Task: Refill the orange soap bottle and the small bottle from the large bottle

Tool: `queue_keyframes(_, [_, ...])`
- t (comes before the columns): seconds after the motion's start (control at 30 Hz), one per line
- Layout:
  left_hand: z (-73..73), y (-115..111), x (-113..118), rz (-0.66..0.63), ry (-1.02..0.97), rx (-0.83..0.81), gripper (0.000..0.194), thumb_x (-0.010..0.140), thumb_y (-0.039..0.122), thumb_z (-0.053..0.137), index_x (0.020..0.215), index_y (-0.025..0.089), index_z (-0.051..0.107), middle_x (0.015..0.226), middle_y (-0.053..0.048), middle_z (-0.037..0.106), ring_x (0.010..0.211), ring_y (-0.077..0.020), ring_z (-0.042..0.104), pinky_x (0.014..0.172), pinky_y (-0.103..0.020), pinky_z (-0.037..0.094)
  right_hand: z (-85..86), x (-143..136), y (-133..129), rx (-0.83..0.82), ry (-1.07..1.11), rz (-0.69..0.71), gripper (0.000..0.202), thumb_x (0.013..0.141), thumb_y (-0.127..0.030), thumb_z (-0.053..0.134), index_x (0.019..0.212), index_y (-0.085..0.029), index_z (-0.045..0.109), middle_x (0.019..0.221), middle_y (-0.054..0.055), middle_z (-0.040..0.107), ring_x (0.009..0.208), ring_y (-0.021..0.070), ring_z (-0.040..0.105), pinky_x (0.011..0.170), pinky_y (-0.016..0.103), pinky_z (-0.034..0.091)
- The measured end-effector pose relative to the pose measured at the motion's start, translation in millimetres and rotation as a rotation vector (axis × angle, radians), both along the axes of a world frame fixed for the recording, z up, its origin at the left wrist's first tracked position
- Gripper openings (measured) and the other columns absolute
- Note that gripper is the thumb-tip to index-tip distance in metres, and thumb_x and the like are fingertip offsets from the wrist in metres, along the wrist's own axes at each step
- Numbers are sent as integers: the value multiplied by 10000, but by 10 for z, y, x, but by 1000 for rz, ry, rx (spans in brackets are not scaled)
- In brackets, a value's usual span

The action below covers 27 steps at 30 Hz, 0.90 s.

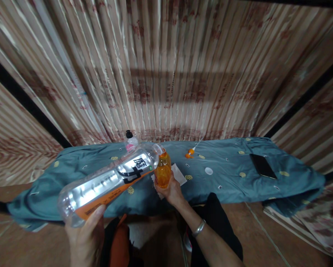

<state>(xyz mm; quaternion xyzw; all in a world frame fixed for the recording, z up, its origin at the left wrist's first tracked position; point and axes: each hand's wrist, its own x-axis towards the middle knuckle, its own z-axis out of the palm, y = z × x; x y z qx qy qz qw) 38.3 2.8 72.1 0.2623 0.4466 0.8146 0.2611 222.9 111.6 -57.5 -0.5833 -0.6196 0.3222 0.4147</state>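
Observation:
My left hand (85, 233) is closed round the base of a large clear plastic bottle (107, 181) with a silver and orange label. The bottle is tilted to the right, its mouth at the open top of an orange translucent bottle (163, 171). Around the lower part of the orange bottle my right hand (170, 191) is wrapped, holding it roughly upright over the table. Whether liquid passes between the two cannot be made out. Beyond the right hand lies an orange spray pump head (191, 152) with a thin white tube.
A blue-green patterned cloth (227, 185) covers the table. On it are a black phone (262, 165), a white round cap (208, 171), a white tissue (179, 175) and a small black-capped bottle (131, 141) with pink contents. Striped curtains (166, 74) hang behind.

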Motion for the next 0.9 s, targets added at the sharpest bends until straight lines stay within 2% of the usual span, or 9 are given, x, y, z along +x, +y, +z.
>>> queue_keyframes(0.27, [-14, 1, -10, 3, -20, 2, 634, 559, 257, 944, 1158, 277, 735, 998, 14, 755, 983, -181, 703, 892, -258, 589, 31, 8, -5, -18, 10, 12, 664, 714, -381, 840, 1290, -226, 549, 1033, 64, 792, 934, 290, 782, 841, 394, 630])
queue_keyframes(0.43, [-29, 29, -33, -20, -11, 0, 580, 563, 286, 949, 1109, 250, 756, 1020, -23, 770, 990, -222, 715, 884, -318, 607, 41, 12, -11, -13, 28, 19, 656, 724, -414, 817, 1294, -222, 556, 1030, 59, 792, 933, 294, 783, 847, 412, 635])
queue_keyframes(0.6, [-57, 41, -97, -19, -91, -67, 654, 428, 329, 1000, 1026, 230, 754, 984, -26, 766, 905, -240, 714, 752, -339, 643, 35, 16, -8, -16, 26, 14, 693, 709, -407, 831, 1315, -224, 549, 1022, 57, 795, 937, 308, 785, 860, 436, 635])
queue_keyframes(0.7, [-71, 51, -111, -32, -88, -92, 611, 458, 369, 990, 1001, 231, 747, 957, -36, 764, 893, -258, 714, 697, -355, 643, 23, 13, -6, -3, 31, 15, 708, 708, -405, 833, 1327, -221, 544, 1038, 56, 796, 959, 311, 783, 871, 440, 634])
queue_keyframes(0.77, [-70, 57, -107, -37, -78, -116, 568, 488, 391, 974, 985, 236, 747, 962, -47, 764, 902, -272, 714, 688, -371, 643, 16, 9, -5, 10, 45, 14, 716, 709, -401, 831, 1334, -211, 537, 1055, 66, 795, 969, 306, 780, 875, 431, 633])
queue_keyframes(0.9, [-58, 71, -93, -25, -144, -185, 573, 397, 401, 969, 900, 257, 736, 909, -18, 739, 919, -276, 694, 717, -394, 647, 0, 10, 0, 16, 56, 27, 700, 725, -410, 813, 1332, -216, 523, 1050, 61, 791, 951, 302, 777, 871, 454, 637])
